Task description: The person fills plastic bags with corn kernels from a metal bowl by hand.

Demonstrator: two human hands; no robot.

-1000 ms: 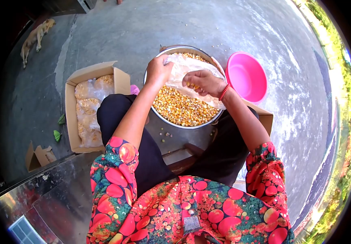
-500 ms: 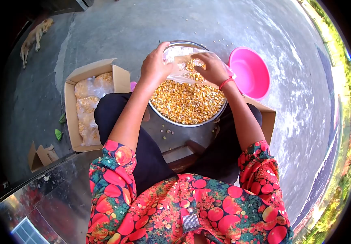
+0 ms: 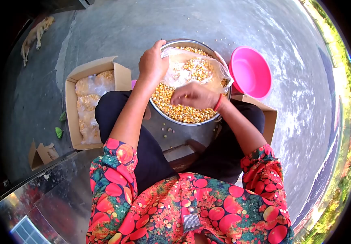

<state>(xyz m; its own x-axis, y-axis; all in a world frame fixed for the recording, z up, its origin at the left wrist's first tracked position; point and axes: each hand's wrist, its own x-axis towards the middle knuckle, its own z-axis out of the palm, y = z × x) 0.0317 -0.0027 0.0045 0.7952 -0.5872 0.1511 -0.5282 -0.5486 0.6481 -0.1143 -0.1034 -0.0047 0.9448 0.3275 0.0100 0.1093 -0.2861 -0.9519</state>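
The left hand [image 3: 153, 64] is closed on the near-left edge of a clear, thin plastic bag [image 3: 217, 83], at the left rim of a round, silver-coloured metal basin [image 3: 191, 124]. The bag is spread over the far half of that basin, with yellow kernels showing at its middle; whether it rests on the load or hangs just above it cannot be told. Loose yellow-and-white corn kernels [image 3: 183, 114] fill the basin. The right hand [image 3: 195, 96], with a red cord bracelet [image 3: 218, 102] at its wrist, is over the near half, fingers bent and blurred; its grasp cannot be determined. A round, bright pink plastic tub [image 3: 250, 73] adjoins the basin on the right. To the left, an open brown cardboard box [image 3: 72, 116] contains filled clear bags [image 3: 89, 101].
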